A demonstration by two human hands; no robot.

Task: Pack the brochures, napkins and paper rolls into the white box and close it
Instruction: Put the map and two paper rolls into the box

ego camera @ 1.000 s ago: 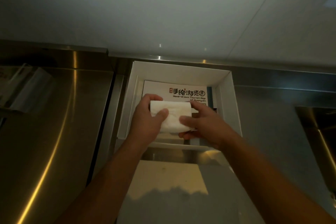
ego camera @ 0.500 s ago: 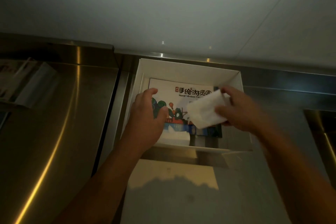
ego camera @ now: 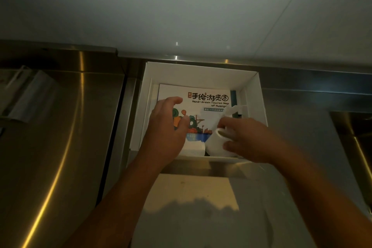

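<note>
The open white box (ego camera: 201, 73) stands on the steel counter against the wall. A tourist-map brochure (ego camera: 203, 96) lies flat inside it. A white napkin stack (ego camera: 194, 148) rests at the box's near side. My right hand (ego camera: 249, 139) grips a white paper roll (ego camera: 216, 145) at the near right corner of the box, with a loose end of paper sticking up behind my fingers. My left hand (ego camera: 167, 127) hovers over the brochure's left half, fingers loosely bent, holding nothing.
A pale flat panel (ego camera: 191, 189), perhaps the box lid, lies just in front of the box. A steel counter (ego camera: 60, 147) spreads to the left, with a folded pale item (ego camera: 30, 96) on it. A recessed steel basin (ego camera: 354, 133) sits at the right.
Both hands held the white roll over the brochure. My left hand let go; my right hand carried it right, then down into the box's near right corner.
</note>
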